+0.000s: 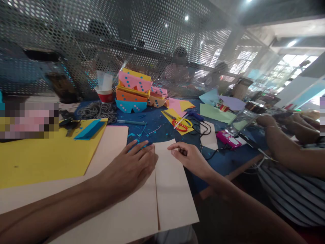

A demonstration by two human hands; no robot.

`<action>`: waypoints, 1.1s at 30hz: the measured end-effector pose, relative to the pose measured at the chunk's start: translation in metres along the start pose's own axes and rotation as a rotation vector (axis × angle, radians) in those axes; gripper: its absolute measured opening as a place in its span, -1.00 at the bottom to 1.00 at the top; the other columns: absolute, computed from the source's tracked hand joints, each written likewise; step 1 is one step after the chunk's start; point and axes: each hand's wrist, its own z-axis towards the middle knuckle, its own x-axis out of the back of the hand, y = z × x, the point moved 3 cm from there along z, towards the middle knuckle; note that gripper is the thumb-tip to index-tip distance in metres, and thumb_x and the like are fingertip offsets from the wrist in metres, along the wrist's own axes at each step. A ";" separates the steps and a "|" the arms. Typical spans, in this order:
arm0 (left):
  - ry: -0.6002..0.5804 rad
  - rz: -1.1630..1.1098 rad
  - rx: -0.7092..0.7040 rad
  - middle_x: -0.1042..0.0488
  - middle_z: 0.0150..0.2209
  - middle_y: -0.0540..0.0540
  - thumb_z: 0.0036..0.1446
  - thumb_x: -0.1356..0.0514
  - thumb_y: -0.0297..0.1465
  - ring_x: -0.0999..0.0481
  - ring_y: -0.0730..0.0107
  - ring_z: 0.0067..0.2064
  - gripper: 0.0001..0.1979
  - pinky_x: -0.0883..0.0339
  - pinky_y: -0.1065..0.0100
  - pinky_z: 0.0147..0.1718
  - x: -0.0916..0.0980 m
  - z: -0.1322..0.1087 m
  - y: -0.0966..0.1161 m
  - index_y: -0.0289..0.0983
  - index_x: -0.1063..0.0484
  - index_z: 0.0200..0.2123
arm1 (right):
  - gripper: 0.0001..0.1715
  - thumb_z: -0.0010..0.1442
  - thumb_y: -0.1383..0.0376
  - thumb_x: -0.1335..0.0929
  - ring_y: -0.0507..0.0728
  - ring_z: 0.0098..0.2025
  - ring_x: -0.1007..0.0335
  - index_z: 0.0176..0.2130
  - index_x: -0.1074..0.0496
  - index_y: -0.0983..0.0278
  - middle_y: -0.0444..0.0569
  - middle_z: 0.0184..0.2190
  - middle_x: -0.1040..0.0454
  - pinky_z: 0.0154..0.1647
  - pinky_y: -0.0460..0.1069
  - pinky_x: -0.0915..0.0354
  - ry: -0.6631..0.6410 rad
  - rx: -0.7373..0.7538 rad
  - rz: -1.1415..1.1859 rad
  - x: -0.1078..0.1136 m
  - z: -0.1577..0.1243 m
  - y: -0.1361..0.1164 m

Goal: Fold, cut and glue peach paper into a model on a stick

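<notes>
A large pale cream paper sheet (122,206) lies in front of me on the table. My left hand (141,162) rests flat on it with spread fingers, beside a dark line where a narrower pale panel (175,193) begins. Whether that line is a fold or a cut edge I cannot tell. Over the panel's upper right edge is my right hand (186,157), index finger stretched out, thumb apart and the other fingers curled, with nothing visible between them. Beyond the hands, yellow-and-red-handled scissors (181,123) lie on a yellow paper piece (169,118).
Yellow sheets (50,159) with a folded blue strip (90,130) are at left. Stacked paper shapes (133,89), a paper cup (104,93) and tangled cord (98,112) stand behind. A glue gun (196,115), pink box (228,139) and co-worker's arm (281,142) are right.
</notes>
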 end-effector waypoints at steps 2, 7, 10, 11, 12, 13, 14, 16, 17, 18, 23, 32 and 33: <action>-0.014 0.001 0.006 -0.53 0.32 -0.17 0.54 0.05 -0.33 -0.40 -0.10 0.38 -0.59 -0.03 -0.09 0.33 -0.003 -0.001 -0.001 -0.28 -0.43 0.26 | -0.76 0.35 0.24 -0.38 0.04 -0.45 -0.27 -0.08 -0.64 0.20 -0.17 -0.47 -0.43 -0.36 -0.03 -0.14 0.022 -0.016 -0.058 -0.004 0.000 0.003; -0.047 -0.020 0.010 -0.52 0.32 -0.20 0.53 0.04 -0.31 -0.40 -0.09 0.37 -0.59 -0.05 -0.11 0.34 -0.003 0.000 -0.003 -0.28 -0.44 0.26 | -0.74 0.32 0.35 -0.34 0.04 -0.46 -0.27 -0.08 -0.62 0.20 -0.20 -0.49 -0.44 -0.33 -0.04 -0.13 0.029 0.025 -0.179 -0.010 -0.002 0.001; -0.061 -0.032 0.022 -0.53 0.32 -0.21 0.52 0.04 -0.31 -0.40 -0.09 0.38 -0.58 -0.09 -0.10 0.34 -0.002 0.000 -0.003 -0.27 -0.44 0.27 | -0.74 0.30 0.40 -0.33 0.04 -0.47 -0.26 -0.11 -0.60 0.21 -0.21 -0.50 -0.43 -0.31 -0.04 -0.12 0.023 0.056 -0.216 -0.012 -0.003 -0.001; -0.059 -0.035 0.021 -0.53 0.31 -0.21 0.52 0.03 -0.30 -0.40 -0.09 0.38 -0.58 -0.09 -0.11 0.34 -0.002 0.000 -0.004 -0.27 -0.44 0.27 | -0.73 0.30 0.41 -0.33 0.04 -0.47 -0.25 -0.12 -0.60 0.21 -0.22 -0.50 -0.43 -0.31 -0.05 -0.11 0.021 0.062 -0.219 -0.012 -0.003 -0.001; -0.055 -0.036 0.019 -0.54 0.30 -0.22 0.51 0.03 -0.30 -0.40 -0.10 0.38 -0.58 -0.09 -0.11 0.34 -0.002 0.000 -0.004 -0.27 -0.44 0.27 | -0.73 0.29 0.42 -0.32 0.03 -0.47 -0.25 -0.13 -0.60 0.21 -0.22 -0.50 -0.43 -0.30 -0.05 -0.11 0.021 0.068 -0.219 -0.012 -0.002 -0.002; -0.050 -0.037 0.017 -0.54 0.30 -0.22 0.51 0.02 -0.30 -0.40 -0.10 0.37 -0.57 -0.09 -0.12 0.33 -0.002 0.000 -0.004 -0.27 -0.44 0.28 | -0.73 0.28 0.43 -0.32 0.03 -0.47 -0.24 -0.14 -0.59 0.21 -0.22 -0.50 -0.42 -0.30 -0.05 -0.11 0.022 0.071 -0.218 -0.012 -0.002 -0.002; -0.046 -0.036 0.016 -0.55 0.29 -0.22 0.51 0.02 -0.30 -0.40 -0.11 0.37 -0.57 -0.09 -0.12 0.33 -0.002 0.000 -0.004 -0.27 -0.43 0.28 | -0.73 0.28 0.44 -0.32 0.03 -0.47 -0.24 -0.14 -0.59 0.22 -0.22 -0.51 -0.42 -0.30 -0.05 -0.11 0.021 0.072 -0.217 -0.012 -0.002 -0.002; -0.046 -0.028 0.011 -0.53 0.31 -0.23 0.51 0.02 -0.30 -0.40 -0.11 0.37 -0.57 -0.07 -0.12 0.34 -0.004 -0.001 -0.004 -0.28 -0.43 0.29 | -0.73 0.26 0.45 -0.32 0.03 -0.47 -0.24 -0.16 -0.59 0.22 -0.22 -0.51 -0.43 -0.30 -0.05 -0.10 0.020 0.070 -0.214 -0.012 -0.002 -0.003; -0.044 -0.021 0.009 -0.52 0.32 -0.23 0.52 0.03 -0.30 -0.40 -0.11 0.37 -0.57 -0.06 -0.13 0.34 -0.005 -0.001 -0.004 -0.28 -0.43 0.28 | -0.73 0.26 0.45 -0.32 0.02 -0.47 -0.24 -0.16 -0.59 0.23 -0.22 -0.50 -0.44 -0.31 -0.05 -0.10 0.018 0.067 -0.213 -0.012 -0.002 -0.003; -0.041 -0.014 0.008 -0.52 0.33 -0.23 0.52 0.03 -0.30 -0.40 -0.11 0.37 -0.57 -0.05 -0.13 0.34 -0.006 -0.001 -0.004 -0.28 -0.43 0.28 | -0.73 0.26 0.45 -0.32 0.02 -0.47 -0.24 -0.16 -0.59 0.23 -0.21 -0.49 -0.45 -0.31 -0.05 -0.09 0.017 0.062 -0.208 -0.012 -0.002 -0.003; -0.019 0.001 0.015 -0.54 0.30 -0.25 0.52 0.04 -0.29 -0.40 -0.10 0.37 -0.57 -0.05 -0.14 0.35 -0.007 -0.001 -0.004 -0.27 -0.44 0.27 | -0.74 0.35 0.37 -0.29 0.04 -0.46 -0.28 -0.15 -0.60 0.21 -0.18 -0.44 -0.50 -0.35 -0.06 -0.09 0.038 0.025 -0.163 -0.010 -0.001 -0.003; -0.016 0.008 0.013 -0.53 0.31 -0.23 0.52 0.02 -0.30 -0.39 -0.11 0.38 -0.58 -0.05 -0.13 0.35 -0.008 -0.002 -0.004 -0.26 -0.45 0.27 | -0.76 0.25 0.42 -0.32 0.05 -0.46 -0.31 -0.19 -0.57 0.21 -0.22 -0.53 -0.43 -0.35 -0.07 -0.12 0.035 0.037 -0.159 -0.012 0.001 0.001; -0.013 0.006 0.013 -0.54 0.30 -0.24 0.52 0.02 -0.29 -0.39 -0.10 0.38 -0.58 -0.05 -0.13 0.35 -0.008 -0.002 -0.004 -0.27 -0.44 0.27 | -0.76 0.26 0.42 -0.32 0.05 -0.46 -0.30 -0.19 -0.57 0.21 -0.22 -0.53 -0.42 -0.35 -0.06 -0.12 0.034 0.039 -0.156 -0.012 0.000 0.001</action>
